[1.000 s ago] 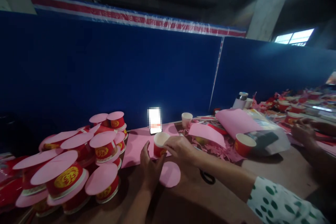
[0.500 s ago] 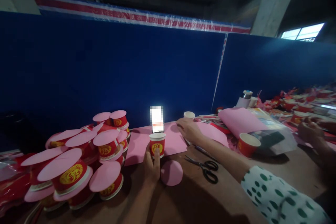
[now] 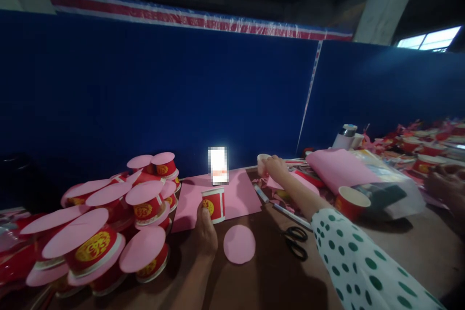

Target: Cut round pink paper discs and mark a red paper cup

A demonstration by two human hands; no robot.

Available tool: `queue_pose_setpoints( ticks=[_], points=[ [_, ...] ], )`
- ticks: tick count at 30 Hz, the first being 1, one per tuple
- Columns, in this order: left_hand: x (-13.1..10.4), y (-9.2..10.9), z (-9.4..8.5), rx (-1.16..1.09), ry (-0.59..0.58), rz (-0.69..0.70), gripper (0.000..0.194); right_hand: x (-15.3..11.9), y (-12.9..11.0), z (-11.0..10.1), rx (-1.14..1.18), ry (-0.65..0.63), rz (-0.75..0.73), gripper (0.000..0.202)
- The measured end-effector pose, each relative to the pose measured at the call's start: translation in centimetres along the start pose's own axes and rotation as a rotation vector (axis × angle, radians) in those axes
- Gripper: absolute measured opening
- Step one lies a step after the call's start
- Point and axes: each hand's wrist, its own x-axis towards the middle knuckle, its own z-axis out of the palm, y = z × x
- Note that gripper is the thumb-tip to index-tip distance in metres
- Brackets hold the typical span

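My left hand is closed around a red paper cup with a gold emblem, tilted slightly above the edge of a pink sheet. Farther right, my right hand has its fingers at a small whitish cup, gripping its right side. A pink paper disc lies on the brown table in front of the held red cup. Black-handled scissors rest to the right of the disc, partly beside my sleeve.
Stacked red cups with pink discs fill the left. A red cup, pink paper and a plastic bag lie right. A lit phone stands behind the sheet. Another person's hand is at far right.
My right hand has moved slightly right and taken hold of the small whitish cup. The red cup in my left hand has turned, its emblem now facing left. The view has shifted slightly.
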Motion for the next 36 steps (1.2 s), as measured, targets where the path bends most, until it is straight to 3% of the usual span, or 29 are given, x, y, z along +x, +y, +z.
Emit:
queue_pose_setpoints(
  ticks=[11, 19, 30, 36],
  points=[
    [0.1, -0.1, -0.1, -0.030, 0.019, -0.046, 0.043, 0.3, 1.6, 0.5, 0.014, 0.010, -0.014, 0.037],
    [0.0, 1.4, 0.0, -0.024, -0.017, -0.035, 0.040, -0.2, 2.7, 0.0, 0.037, 0.034, 0.036, 0.033],
    [-0.2, 2.1, 0.0, -0.059, -0.051, -0.011, 0.035, 1.5, -0.3, 1.5, 0.159, -0.034, 0.217, 0.034],
    [-0.2, 2.0, 0.2, -0.055, -0.042, -0.003, 0.035, 2.2, 1.4, 1.6, 0.251, 0.000, 0.228, 0.045]
  ],
)
